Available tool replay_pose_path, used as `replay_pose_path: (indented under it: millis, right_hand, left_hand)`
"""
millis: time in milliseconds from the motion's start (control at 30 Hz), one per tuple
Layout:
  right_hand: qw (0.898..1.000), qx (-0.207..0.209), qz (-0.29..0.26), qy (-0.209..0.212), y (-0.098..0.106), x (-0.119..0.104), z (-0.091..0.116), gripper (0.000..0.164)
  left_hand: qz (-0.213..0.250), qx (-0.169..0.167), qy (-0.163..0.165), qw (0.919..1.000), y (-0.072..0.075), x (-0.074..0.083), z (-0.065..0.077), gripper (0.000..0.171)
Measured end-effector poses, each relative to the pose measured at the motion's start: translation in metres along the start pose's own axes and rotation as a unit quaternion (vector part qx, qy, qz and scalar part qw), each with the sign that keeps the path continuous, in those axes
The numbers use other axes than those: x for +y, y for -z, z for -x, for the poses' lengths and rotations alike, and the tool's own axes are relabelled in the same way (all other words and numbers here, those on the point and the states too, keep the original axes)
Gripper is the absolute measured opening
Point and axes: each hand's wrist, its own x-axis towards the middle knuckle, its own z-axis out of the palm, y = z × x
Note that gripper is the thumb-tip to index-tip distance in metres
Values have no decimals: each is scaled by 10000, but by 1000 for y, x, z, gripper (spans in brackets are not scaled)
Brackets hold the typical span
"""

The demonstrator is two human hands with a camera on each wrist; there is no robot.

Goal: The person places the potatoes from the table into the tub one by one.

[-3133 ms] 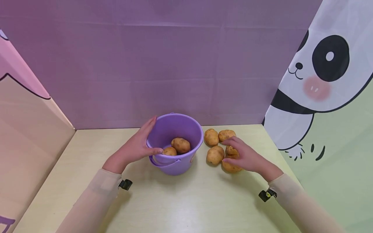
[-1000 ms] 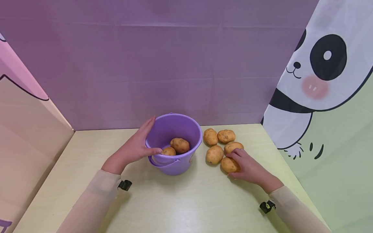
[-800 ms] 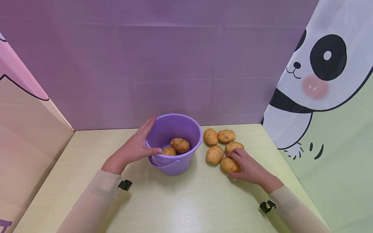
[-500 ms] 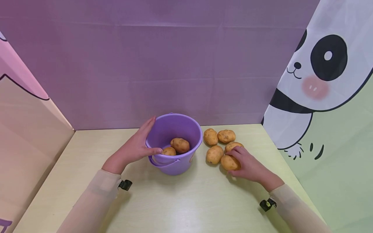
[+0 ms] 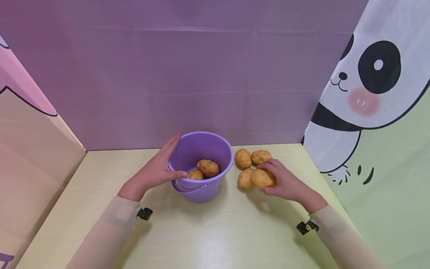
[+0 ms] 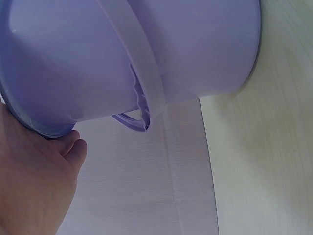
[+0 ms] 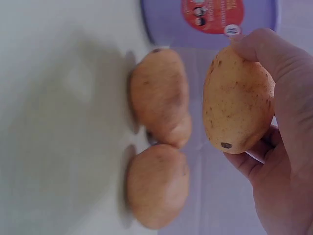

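A purple bucket (image 5: 201, 192) stands upright on the table, holding two potatoes, one large (image 5: 208, 168) and one mostly hidden by the front wall (image 5: 195, 174). My left hand (image 5: 156, 170) grips its left rim, thumb lying over the front edge. Pinched between thumb and fingers of my right hand (image 5: 285, 183) is a brown potato (image 7: 237, 100), raised off the table. Just beyond it lie more potatoes: a back-left one (image 5: 243, 158), a back-right one (image 5: 261, 157) and a front one (image 5: 245, 179). Another behind the right hand is hidden in the head view.
The pale wooden table (image 5: 208, 235) ends at a purple cloth backdrop (image 5: 201, 74) close behind the bucket. A panda-print panel (image 5: 379, 86) borders the right side, and a pink and beige panel (image 5: 30, 149) the left. The bucket's handle (image 6: 146, 73) hangs down its outside.
My right hand came down onto the front-right potato, took hold and lifted it up and slightly left. The left hand and bucket have stayed in place.
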Motion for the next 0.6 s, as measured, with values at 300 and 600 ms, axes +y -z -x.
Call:
replay_pose_path:
  millis: [300, 600]
  right_hand:
    - [9979, 6, -645, 56, 17, -17, -23, 61]
    - [9937, 24, -1059, 370, 29, -29, -45, 59]
  left_hand:
    - [-23, -20, 12, 10000, 0, 0, -1, 130]
    - [-24, -23, -7, 10000, 0, -1, 0, 135]
